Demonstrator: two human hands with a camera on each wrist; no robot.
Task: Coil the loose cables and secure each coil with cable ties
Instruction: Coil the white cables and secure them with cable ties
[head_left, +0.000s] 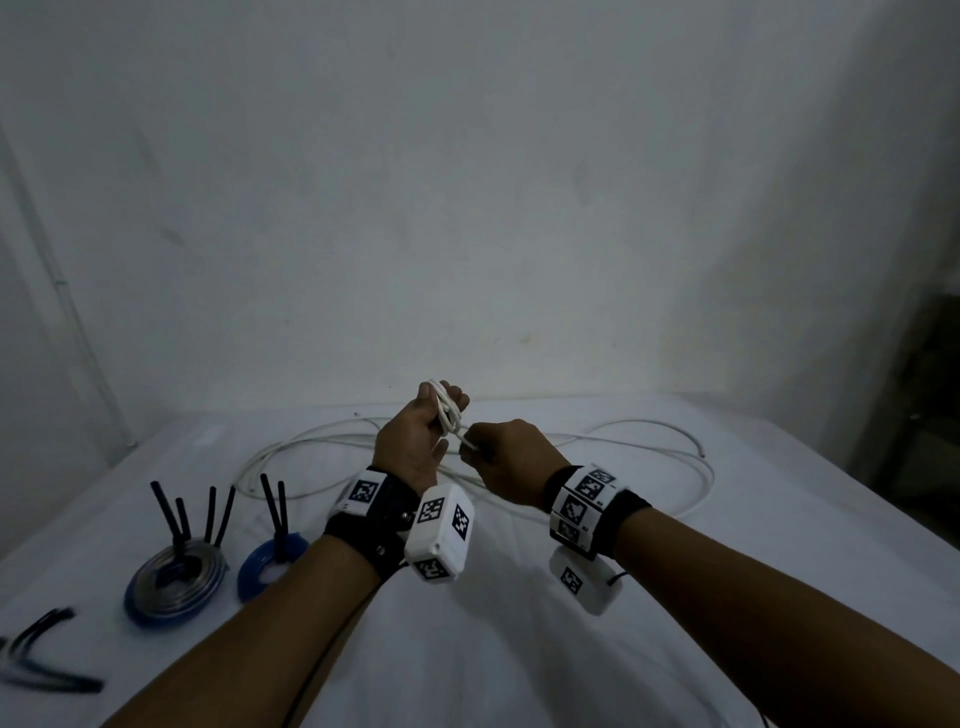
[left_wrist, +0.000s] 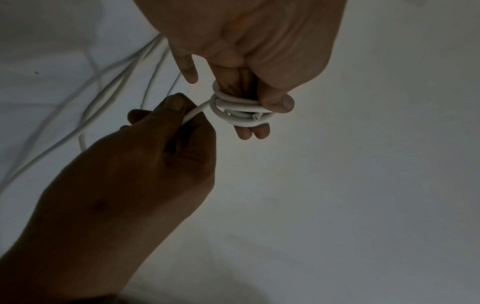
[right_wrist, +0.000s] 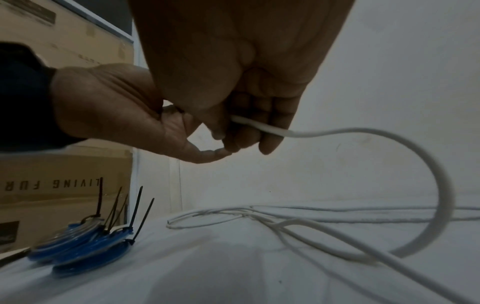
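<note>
L hand (head_left: 415, 441) has a few small turns of white cable (left_wrist: 241, 111) wound round its fingers w/ thumb pinning them, R hand (head_left: 511, 460) pinches the feed, rest slack on table (head_left: 675, 597); keep tension even, stack turns same size.

Left hand (head_left: 415, 441) raised, fingers (left_wrist: 244, 131) curled; right hand (head_left: 511, 460) pinching.

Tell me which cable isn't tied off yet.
The white cable: mostly loose on the table, partly wound round the left hand. Both blue coils carry black ties.
</note>
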